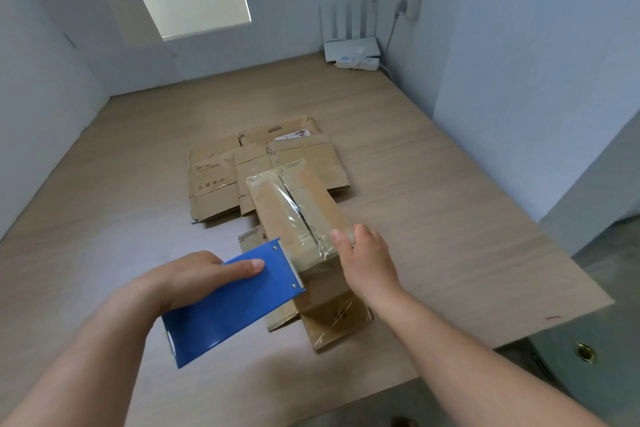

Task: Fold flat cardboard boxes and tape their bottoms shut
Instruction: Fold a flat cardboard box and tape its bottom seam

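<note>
So the folded cardboard box point(298, 215) sits bottom-up near the middle of the wooden surface point(450, 218), with a strip of clear tape point(294, 208) running along the seam between its two flaps and down over the near end. The right hand point(363, 260) is clamped on that near end — thumb on top by the seam, fingers wrapped round the right side. The left hand point(194, 274) is just left of the box, gripping a blue tape dispenser point(228, 302) with the fingers laid flat across its top; the toothed cutting edge points at the box and sits right against its near left corner. Behind the box lies a pile of flat cardboard boxes point(221, 180), partly tucked under it. Far back in the corner there's a white router point(351, 47) — well apart from everything else.
</note>
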`<state>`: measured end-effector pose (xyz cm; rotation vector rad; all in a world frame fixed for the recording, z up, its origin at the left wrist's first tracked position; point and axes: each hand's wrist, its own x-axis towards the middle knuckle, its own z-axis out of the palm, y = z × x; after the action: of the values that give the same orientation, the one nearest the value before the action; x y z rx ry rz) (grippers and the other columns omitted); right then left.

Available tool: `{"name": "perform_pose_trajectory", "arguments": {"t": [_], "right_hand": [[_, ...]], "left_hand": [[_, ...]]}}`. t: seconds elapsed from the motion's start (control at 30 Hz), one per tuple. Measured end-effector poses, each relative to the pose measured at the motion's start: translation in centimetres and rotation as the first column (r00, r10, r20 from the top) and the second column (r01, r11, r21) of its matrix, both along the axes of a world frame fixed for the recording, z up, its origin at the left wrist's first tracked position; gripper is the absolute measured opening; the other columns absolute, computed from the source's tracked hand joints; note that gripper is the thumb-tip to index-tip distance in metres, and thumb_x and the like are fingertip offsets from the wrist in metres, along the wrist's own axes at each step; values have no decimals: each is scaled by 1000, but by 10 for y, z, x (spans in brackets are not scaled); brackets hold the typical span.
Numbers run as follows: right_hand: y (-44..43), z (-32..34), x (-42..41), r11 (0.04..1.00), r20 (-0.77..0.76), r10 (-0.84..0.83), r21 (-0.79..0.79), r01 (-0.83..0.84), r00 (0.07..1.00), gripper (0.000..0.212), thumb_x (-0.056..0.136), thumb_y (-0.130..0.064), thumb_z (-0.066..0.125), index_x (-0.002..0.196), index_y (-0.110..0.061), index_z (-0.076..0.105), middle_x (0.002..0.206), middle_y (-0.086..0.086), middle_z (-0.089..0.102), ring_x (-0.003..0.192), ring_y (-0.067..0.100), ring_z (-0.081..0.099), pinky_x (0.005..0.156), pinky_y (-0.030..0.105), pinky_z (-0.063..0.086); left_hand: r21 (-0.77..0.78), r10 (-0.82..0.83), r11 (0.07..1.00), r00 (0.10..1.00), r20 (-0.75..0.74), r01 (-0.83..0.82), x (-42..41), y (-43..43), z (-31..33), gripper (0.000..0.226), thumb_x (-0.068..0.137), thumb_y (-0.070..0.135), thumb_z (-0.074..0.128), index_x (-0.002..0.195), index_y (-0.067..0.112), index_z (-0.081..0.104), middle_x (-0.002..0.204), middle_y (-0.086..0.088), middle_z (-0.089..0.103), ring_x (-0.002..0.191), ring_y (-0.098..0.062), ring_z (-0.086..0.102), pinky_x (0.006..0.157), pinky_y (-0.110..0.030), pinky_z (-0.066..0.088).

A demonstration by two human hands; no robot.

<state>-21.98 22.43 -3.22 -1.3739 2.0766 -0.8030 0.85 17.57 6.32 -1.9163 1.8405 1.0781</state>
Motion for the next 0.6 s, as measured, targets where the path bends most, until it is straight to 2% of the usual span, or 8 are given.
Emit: {"name": "perform_pose_trajectory", "arguments": {"t": [0.07,0.17,0.3,0.5,0.6], "right_hand": [[2,-4,3,1000,70,-19,-17,21,997,38,99,-42,38,111,-9,53,109,7,54,107,25,48,88,36,42],[3,-6,2,999,23,3,-35,-3,1000,33,99,-39,38,105,-10,52,102,6,53,104,28,49,83,35,40],[0,-4,5,1000,-12,5,3,-5,1000,38,99,-41,38,116,-10,53,113,9,55,111,29,49,89,37,41],[-1,0,2,1000,2,12,2,-12,1000,32,99,-40,40,105,-12,54,106,8,57,101,28,53,82,36,43],[-2,3,3,1000,-12,14,18,-14,1000,34,99,-40,39,108,-11,55,109,8,57,103,28,53,86,38,44]], "left_hand": [[4,6,1000,1000,-20,-5,7,3,-2,81,50,90,51,86,20,71,81,2,73,72,-15,71,67,-26,48],[12,49,999,998,-39,-49,26,10,-3,86,47,93,50,85,19,72,80,2,73,72,-16,71,73,-31,49],[-2,51,999,999,-5,-51,39,14,-3,80,54,88,47,85,19,72,80,1,73,72,-15,70,70,-29,46],[81,98,992,993,-69,-92,43,12,-3,77,54,86,51,88,20,74,82,2,75,76,-17,72,84,-35,52],[69,114,991,993,-29,-111,37,11,-11,76,57,86,51,89,20,73,88,0,72,80,-17,69,78,-32,49]]}}
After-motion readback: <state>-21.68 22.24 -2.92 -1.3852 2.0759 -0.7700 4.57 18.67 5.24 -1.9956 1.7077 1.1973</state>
